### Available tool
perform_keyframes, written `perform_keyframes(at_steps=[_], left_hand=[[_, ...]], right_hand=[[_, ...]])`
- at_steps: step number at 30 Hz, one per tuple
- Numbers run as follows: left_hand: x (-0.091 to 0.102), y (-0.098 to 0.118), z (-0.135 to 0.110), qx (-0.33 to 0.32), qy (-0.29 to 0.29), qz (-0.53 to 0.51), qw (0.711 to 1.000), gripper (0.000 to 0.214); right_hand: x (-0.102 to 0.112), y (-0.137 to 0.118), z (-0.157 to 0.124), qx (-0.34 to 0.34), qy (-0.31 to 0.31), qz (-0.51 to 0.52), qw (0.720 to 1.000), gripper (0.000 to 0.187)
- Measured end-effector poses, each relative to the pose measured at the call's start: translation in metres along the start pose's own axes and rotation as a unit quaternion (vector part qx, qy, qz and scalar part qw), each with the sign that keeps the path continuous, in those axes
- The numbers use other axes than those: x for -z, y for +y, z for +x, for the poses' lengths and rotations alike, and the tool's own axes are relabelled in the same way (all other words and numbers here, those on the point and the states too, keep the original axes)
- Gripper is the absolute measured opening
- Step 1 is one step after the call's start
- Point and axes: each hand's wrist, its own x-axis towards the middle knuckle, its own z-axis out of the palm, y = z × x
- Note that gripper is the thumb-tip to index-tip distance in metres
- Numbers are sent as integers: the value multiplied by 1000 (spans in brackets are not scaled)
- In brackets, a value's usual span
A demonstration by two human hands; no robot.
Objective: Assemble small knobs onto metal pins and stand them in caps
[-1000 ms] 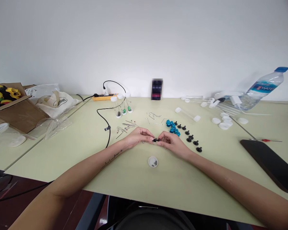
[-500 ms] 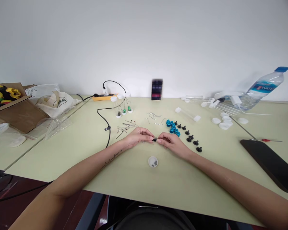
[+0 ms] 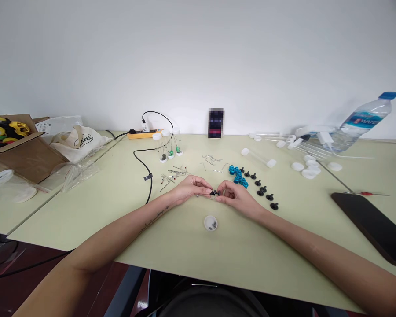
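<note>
Between my two hands is a small black part (image 3: pixel 214 193), too small to make out fully. My left hand (image 3: pixel 195 186) pinches its left end between thumb and fingertips. The thumb and fingers of my right hand (image 3: pixel 232 193) close on its right end. Just below them on the table sits a round white cap (image 3: pixel 210 223) with several tiny dark pieces inside. Up and to the right of my right hand lie blue knob-like parts (image 3: pixel 238 177) and a row of black flanged pieces (image 3: pixel 260 191).
Thin metal rods (image 3: pixel 173 175) lie beyond my left hand, with bent wires (image 3: pixel 211 159) farther back. Clear tubes with green pieces (image 3: pixel 170 149) stand near a power strip (image 3: pixel 141 134). On the right are white caps (image 3: pixel 308 167), a water bottle (image 3: pixel 363 121) and a black slab (image 3: pixel 366 224).
My right fingers have opened slightly, and more of the black part shows between my hands. My left hand stays almost in place.
</note>
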Motion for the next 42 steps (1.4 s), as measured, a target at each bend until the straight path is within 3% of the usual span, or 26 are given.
perform_keyframes(at_steps=[12, 29, 42], left_hand=[[0, 0, 1, -6, -11, -22, 1000, 33], [1, -1, 1, -10, -12, -23, 1000, 31], [2, -2, 1, 0, -5, -12, 1000, 32]], right_hand=[[4, -4, 0, 27, -15, -36, 999, 37], [3, -2, 1, 38, -9, -82, 996, 38], [0, 2, 1, 12, -5, -15, 1000, 23]])
